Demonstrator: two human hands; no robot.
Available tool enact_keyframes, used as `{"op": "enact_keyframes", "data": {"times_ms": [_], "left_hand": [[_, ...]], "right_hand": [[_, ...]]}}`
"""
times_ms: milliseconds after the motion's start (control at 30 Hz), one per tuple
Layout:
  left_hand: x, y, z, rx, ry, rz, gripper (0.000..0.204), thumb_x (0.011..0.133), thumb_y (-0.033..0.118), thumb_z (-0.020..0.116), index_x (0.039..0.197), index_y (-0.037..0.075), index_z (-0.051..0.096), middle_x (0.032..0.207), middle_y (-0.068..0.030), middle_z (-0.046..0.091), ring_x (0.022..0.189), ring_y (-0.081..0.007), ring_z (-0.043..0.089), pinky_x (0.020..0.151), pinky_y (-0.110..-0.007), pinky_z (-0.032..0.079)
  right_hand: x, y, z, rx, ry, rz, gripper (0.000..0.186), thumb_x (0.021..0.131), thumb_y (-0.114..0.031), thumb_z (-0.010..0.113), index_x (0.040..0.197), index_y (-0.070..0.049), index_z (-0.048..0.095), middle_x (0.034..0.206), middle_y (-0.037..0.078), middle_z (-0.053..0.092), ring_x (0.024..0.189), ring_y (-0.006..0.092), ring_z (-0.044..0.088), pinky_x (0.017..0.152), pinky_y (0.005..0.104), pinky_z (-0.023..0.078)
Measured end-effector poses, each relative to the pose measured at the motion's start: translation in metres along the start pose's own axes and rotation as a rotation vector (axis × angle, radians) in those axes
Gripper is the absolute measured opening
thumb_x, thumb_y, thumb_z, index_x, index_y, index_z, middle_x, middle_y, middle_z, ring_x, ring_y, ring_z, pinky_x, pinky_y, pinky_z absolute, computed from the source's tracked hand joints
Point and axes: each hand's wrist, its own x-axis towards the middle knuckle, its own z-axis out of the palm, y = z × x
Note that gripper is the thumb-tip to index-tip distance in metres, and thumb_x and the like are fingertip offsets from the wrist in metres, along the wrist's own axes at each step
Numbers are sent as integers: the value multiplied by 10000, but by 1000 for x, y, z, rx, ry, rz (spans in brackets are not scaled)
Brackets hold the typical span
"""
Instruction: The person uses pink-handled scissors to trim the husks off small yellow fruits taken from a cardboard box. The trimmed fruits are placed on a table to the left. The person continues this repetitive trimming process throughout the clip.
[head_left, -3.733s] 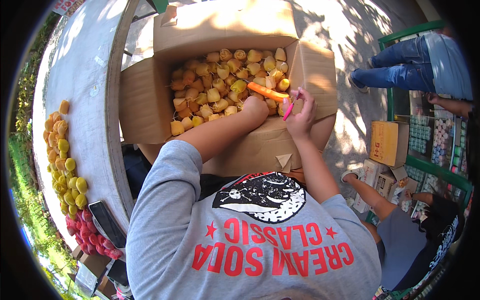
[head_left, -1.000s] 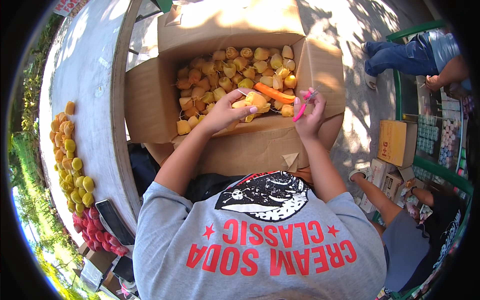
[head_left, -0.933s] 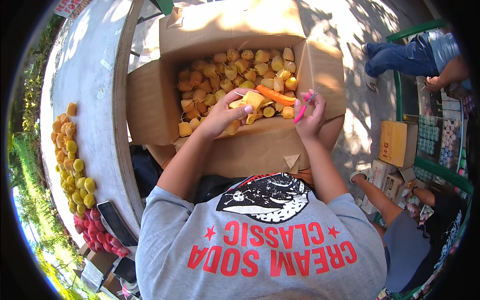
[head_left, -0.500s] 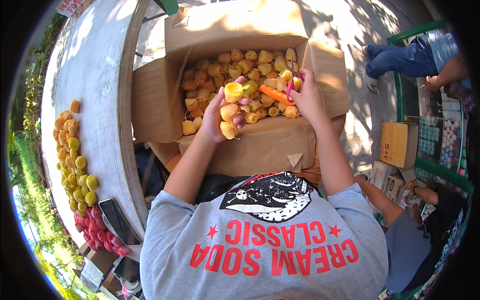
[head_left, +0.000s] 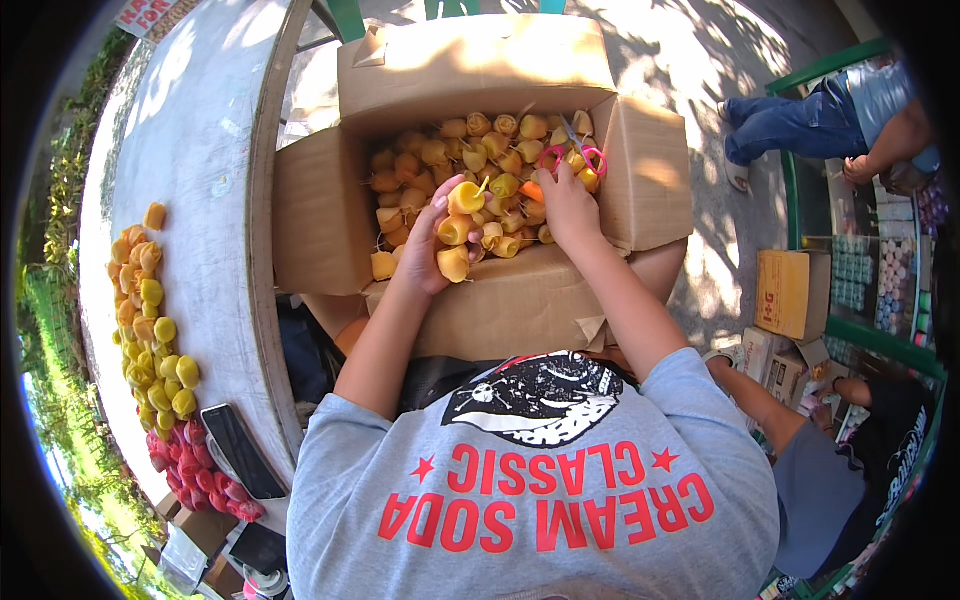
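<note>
My left hand (head_left: 432, 238) is closed around several yellow-orange rose-shaped candles (head_left: 455, 231), held in a row at the near left of the carton. The one on top has a yellow wick-like tip sticking up. Over the pile, my right hand (head_left: 570, 205) reaches down with its back to me. Its fingertips lie by the pink-handled scissors (head_left: 596, 160) and a long orange tool (head_left: 532, 190), partly covered by the hand. The scissors rest among the candles, blades pointing away. Whether my right fingers grip anything is hidden. More such candles (head_left: 410, 165) fill the cardboard box (head_left: 480, 300).
On the white table (head_left: 200, 200) to the left stand orange, yellow (head_left: 160, 375) and red candles (head_left: 200, 475) in clusters, beside a phone (head_left: 243, 450). At the right are a person in jeans (head_left: 800, 120), another person's arm (head_left: 745, 400), small cartons (head_left: 790, 290) and green-framed shelves (head_left: 850, 330).
My right hand, which held the scissors upright, has moved left and down over the orange tool; the scissors now lie on the pile. The left hand keeps its candles, nearly still.
</note>
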Motion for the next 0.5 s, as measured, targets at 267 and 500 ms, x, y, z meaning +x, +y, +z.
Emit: {"op": "enact_keyframes", "data": {"times_ms": [267, 500], "left_hand": [[2, -1, -5, 39, 57, -23, 484, 974, 516, 488, 1358, 226, 433, 1134, -55, 567, 739, -132, 536, 561, -273, 480], [2, -2, -7, 26, 135, 17, 486, 991, 447, 482, 1378, 160, 419, 1154, -64, 568, 744, -131, 567, 555, -274, 501]], "right_hand": [[-1, 3, -4, -57, 50, -69, 169, 807, -82, 601, 974, -79, 580, 955, 47, 554, 918, 241, 560, 774, 391, 456], [-10, 0, -17, 399, 155, 25, 264, 805, -32, 585, 1058, -50, 510, 1025, 126, 581, 952, 312, 558, 790, 424, 458]]}}
